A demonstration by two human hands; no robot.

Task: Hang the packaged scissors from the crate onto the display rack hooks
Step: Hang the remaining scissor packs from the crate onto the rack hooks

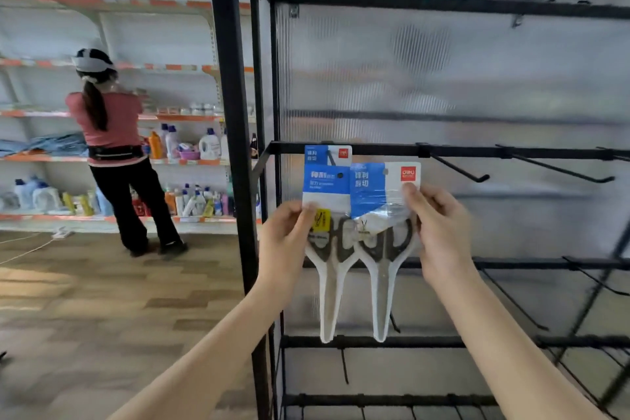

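Two packs of scissors are held up side by side just below the middle crossbar of the black display rack, and the way they are gripped reads as a lining-up for hanging. The left hand pinches the left pack by its card edge, thumb on the front near a yellow sticker, and the right hand pinches the right pack at its right edge, thumb pressed over the white part of the header. Holding each by the side leaves the punched hole near the top of each card clear, which is probably the point. Both packs sit below that crossbar, blades pointing down, the right one overlapping the left. Behind them a third pack already hangs from a hook on the crossbar, only its header showing. To the right along the same crossbar two bare hooks jut forward, so the likely next step is to thread a hole over a hook. The headers are blue and white with a red square logo reading "deli"; the Chinese characters are too soft to read surely. The crate is out of view. Far left of the rack, another person stands at shelves of bottles.
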